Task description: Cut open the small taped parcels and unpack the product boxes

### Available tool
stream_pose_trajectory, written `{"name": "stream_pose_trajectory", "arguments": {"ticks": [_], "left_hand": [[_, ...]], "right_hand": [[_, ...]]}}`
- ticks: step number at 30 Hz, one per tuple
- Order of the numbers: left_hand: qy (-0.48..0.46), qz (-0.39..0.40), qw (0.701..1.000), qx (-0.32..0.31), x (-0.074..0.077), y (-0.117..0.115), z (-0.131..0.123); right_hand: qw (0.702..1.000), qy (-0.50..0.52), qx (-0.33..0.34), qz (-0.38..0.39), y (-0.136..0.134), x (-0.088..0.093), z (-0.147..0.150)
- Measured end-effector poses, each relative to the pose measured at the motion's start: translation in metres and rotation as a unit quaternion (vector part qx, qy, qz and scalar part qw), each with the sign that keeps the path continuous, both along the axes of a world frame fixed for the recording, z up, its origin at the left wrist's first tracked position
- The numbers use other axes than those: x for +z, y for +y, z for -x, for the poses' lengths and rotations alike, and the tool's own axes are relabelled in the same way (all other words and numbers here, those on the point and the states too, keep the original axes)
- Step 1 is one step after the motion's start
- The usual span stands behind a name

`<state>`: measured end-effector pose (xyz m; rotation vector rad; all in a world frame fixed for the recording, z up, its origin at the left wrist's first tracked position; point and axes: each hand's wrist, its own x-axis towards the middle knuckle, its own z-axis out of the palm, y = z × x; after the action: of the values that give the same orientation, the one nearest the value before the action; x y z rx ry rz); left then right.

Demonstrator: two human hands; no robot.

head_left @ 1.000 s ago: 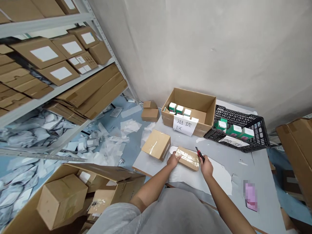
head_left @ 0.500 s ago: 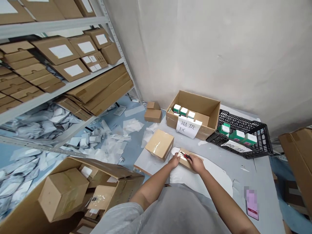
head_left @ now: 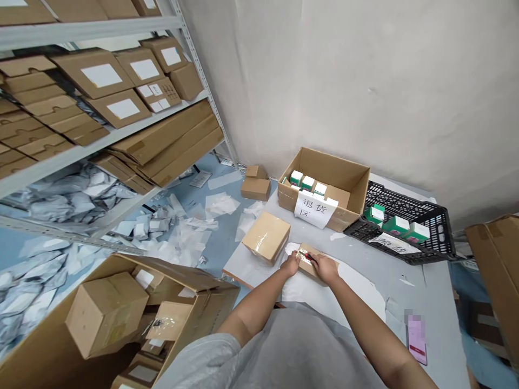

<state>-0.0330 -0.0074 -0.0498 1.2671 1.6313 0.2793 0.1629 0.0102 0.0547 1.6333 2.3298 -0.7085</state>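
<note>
- Head view, the only feed I have: 12 o'clock is straight ahead, and 6 o'clock is the wearer's grey shirt (head_left: 295, 351).
- Left hand (head_left: 290, 265): fingers sit together, clamped over the end of a small taped carton (head_left: 304, 258).
- Right hand (head_left: 326, 268): fingers are closed around a red-and-black utility knife (head_left: 310, 259), and the hand rests on the same carton. I cannot make out where the blade meets the tape.
- Small taped carton: it lies at 12 o'clock from the wearer, on a white sheet (head_left: 357, 292) on a grey table (head_left: 433, 281).
- At 11 o'clock from the hands, just beside them, sits a larger taped carton (head_left: 266, 236).
- At 1 o'clock stands an open carton (head_left: 324, 175) of white-and-green boxes (head_left: 308, 183), with a handwritten paper sign (head_left: 311, 210) on its front.
- At 2 o'clock, touching that carton, is a black plastic crate (head_left: 430, 221) holding similar boxes (head_left: 399, 224).
- At 3 o'clock on the table lies a blurred phone (head_left: 417, 337).
- At 10 o'clock, steel shelving (head_left: 81, 151) carries stacked cartons (head_left: 93, 73), with white scraps on the floor (head_left: 214, 205) below.
</note>
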Motion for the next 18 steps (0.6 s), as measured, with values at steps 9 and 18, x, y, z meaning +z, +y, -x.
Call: {"name": "stream_pose_trajectory", "arguments": {"ticks": [9,18], "left_hand": [[0.042,0.016,0.999,0.004,0.007,0.001,-0.004],[0.051,0.013,0.999,0.005,0.012,0.001,-0.003]], "right_hand": [[1.000,-0.026,-0.008,-0.013,-0.003,0.001,-0.001],[0.999,-0.040,-0.028,-0.007,-0.013,0.007,-0.022]]}}
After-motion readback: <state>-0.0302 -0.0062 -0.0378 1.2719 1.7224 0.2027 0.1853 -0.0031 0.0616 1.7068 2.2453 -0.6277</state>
